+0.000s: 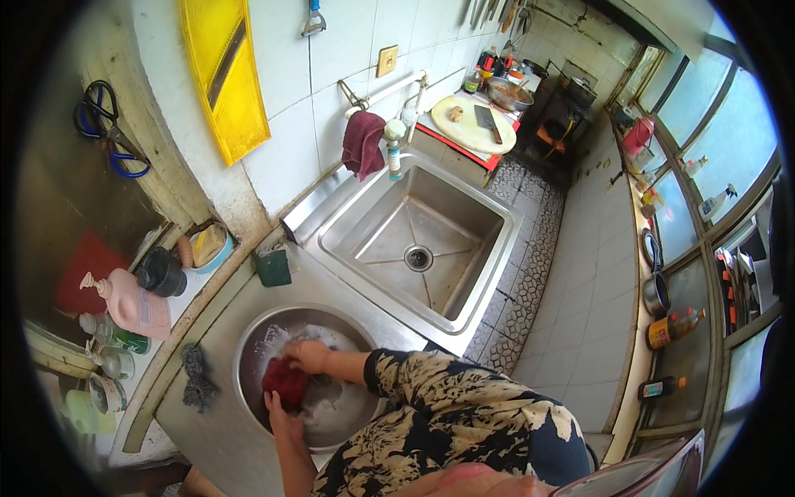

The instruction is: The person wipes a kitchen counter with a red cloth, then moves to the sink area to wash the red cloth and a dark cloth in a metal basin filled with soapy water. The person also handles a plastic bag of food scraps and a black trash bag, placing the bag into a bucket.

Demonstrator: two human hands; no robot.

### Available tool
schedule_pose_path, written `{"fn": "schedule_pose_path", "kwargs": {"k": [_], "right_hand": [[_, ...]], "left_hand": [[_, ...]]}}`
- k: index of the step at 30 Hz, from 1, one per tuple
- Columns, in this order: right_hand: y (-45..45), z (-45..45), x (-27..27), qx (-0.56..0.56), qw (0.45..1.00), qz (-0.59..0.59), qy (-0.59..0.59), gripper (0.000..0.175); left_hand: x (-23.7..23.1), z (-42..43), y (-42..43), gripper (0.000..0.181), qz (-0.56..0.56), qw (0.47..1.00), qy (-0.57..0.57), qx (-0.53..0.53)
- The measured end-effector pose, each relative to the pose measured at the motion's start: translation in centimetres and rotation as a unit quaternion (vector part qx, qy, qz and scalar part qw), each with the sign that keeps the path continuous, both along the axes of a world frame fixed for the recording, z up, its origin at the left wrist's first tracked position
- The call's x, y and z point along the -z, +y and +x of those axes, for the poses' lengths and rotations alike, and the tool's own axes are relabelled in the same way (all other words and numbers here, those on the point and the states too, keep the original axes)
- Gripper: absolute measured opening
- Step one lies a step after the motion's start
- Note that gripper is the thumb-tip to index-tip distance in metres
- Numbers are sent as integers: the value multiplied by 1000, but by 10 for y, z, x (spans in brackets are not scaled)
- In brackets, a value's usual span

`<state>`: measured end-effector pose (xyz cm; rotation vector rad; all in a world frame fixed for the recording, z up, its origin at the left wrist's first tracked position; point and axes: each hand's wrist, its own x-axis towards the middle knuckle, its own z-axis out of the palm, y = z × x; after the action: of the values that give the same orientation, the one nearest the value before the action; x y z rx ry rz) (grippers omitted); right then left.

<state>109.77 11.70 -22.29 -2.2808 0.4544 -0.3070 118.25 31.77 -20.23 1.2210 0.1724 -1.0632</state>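
Observation:
A wet dark red cloth (286,384) lies bunched in a round steel basin (243,402) with sudsy water, on the metal counter left of the sink. My right hand (308,356) grips the cloth's upper edge, its fingertips partly hidden. Along the lower left edge of the same cloth, my left hand (283,417) holds on with its fingers at the basin's left side. White foam (332,410) floats beside the cloth. A dark green scouring pad (273,268) lies on the counter above the basin, and a grey steel-wool scrubber (197,379) lies to its left.
A stainless steel sink (428,248) adjoins the counter. A maroon cloth (363,144) hangs by the pipe. A pink pump bottle (138,304) stands on the left ledge among other containers. Farther off, a cleaver (487,123) rests on a round cutting board (456,133).

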Motion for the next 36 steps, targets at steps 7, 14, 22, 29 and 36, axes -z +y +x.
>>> {"fn": "schedule_pose_path", "kwargs": {"k": [7, 14, 22, 29, 36], "right_hand": [[60, -2, -80, -114, 976, 152, -103, 28], [86, -28, -133, -114, 980, -34, -162, 23], [6, -6, -94, 80, 996, 16, 20, 35], [-13, 13, -30, 133, 990, -33, -17, 23], [8, 10, 11, 59, 998, 4, -4, 23]], "left_hand": [[-8, 12, -15, 66, -226, 955, 190, 12], [-19, -3, -44, 59, -281, 942, 182, 25], [-50, -36, -55, 59, -150, 987, 32, -55], [-39, -19, 0, 62, 93, 994, -58, 8], [-8, -19, 6, 70, -22, 998, -33, -53]]}}
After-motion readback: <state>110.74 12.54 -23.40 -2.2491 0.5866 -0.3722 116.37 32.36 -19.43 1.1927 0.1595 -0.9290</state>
